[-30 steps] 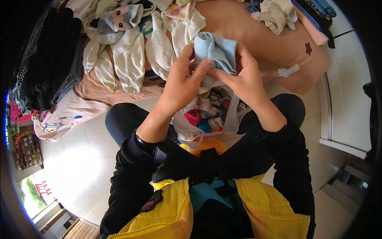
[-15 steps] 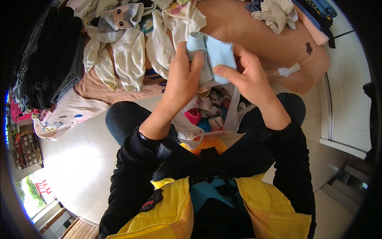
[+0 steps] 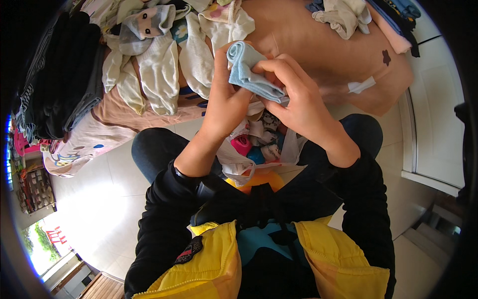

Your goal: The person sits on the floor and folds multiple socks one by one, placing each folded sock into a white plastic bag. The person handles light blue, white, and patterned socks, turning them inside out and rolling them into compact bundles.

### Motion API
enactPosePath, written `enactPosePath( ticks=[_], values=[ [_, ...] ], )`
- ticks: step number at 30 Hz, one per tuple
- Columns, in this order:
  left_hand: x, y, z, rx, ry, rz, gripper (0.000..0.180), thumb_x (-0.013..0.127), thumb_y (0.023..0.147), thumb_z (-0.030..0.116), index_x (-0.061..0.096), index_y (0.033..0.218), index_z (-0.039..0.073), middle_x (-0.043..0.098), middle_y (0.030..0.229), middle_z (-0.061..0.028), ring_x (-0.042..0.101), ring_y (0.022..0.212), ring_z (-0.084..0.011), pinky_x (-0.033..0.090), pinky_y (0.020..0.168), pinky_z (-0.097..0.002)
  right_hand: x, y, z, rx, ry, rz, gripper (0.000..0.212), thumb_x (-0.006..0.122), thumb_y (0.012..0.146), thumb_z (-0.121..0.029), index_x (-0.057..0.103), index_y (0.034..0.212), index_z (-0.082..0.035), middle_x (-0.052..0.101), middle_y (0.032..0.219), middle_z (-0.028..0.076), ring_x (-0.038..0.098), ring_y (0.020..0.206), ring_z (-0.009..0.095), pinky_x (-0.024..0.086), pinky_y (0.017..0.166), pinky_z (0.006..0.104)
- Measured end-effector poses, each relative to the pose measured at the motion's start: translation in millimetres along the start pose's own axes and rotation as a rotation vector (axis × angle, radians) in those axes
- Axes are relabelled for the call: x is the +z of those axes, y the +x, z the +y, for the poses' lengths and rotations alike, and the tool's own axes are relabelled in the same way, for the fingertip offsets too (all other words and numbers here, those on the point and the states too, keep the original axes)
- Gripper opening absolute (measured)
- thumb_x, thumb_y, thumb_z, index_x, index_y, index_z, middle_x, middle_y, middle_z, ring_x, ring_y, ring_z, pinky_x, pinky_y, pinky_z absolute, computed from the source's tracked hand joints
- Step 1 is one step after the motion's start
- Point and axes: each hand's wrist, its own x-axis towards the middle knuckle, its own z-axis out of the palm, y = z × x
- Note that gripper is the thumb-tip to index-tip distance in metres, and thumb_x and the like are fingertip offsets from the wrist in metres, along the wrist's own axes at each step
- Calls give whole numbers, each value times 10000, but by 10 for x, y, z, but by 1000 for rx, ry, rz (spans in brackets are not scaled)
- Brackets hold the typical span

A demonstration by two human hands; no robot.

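A light blue sock (image 3: 249, 75), part of it rolled into a coil, is held up between my two hands over the edge of the bed. My left hand (image 3: 224, 107) is closed round its coiled end from the left and beneath. From the right, my right hand (image 3: 298, 99) grips the loose end, its fingers bent over the top; some fingertips are hidden behind the fabric. Below the hands, a white plastic bag (image 3: 235, 168) between my knees holds several bundled socks (image 3: 256, 155) in pink, blue, white and dark colours.
Several white socks (image 3: 158, 74) and a grey sock with a face pattern (image 3: 137, 31) lie on the brown bed cover (image 3: 294, 30). Dark folded clothes (image 3: 67, 74) are piled at the left. Crumpled beige socks (image 3: 343, 17) lie far right, near a white cabinet door (image 3: 438, 114).
The sock has turned from a flat, open face to an edge-on coil with a slanting loose end. My right hand has shifted left and its fingers now curl over the fabric.
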Motion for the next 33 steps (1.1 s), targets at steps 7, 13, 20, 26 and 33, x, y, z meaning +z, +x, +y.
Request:
enactPosePath(
  ticks=[7,13,20,26,33],
  values=[
    [-17,-16,79,-64,-184,-57,746,551,835,-44,255,1490,152,549,1155,-109,597,1012,-182,503,885,-289,-148,6,62,0,54,-8,429,710,801,25,621,1216,-40,558,1141,93,621,998,200,542,775,287],
    [-71,41,21,-68,-148,-46,656,533,868,-16,325,1473,134,587,1075,-82,608,965,-154,510,857,-282,-184,29,101,13,94,34,272,658,863,-7,646,1133,-34,570,1071,108,635,917,242,546,770,296],
    [28,-8,-46,52,-38,37,605,581,886,-21,374,1445,83,600,1107,-93,619,950,-139,526,811,-267,-57,9,131,-74,-69,154,264,657,824,50,649,1074,-35,580,1021,95,629,869,245,538,718,311],
    [30,0,-137,142,45,117,531,551,916,-20,411,1422,61,599,1066,-84,582,882,-103,492,720,-222,-19,-9,92,-34,-60,182,258,669,816,62,642,1051,-39,580,992,85,626,856,243,524,693,314],
    [32,-14,-226,196,89,230,462,452,955,-41,430,1407,51,585,1020,-60,518,802,-70,444,690,-206,81,-5,44,-109,-87,157,324,677,718,110,619,1002,-34,562,990,104,586,920,294,507,740,357]
  ],
)
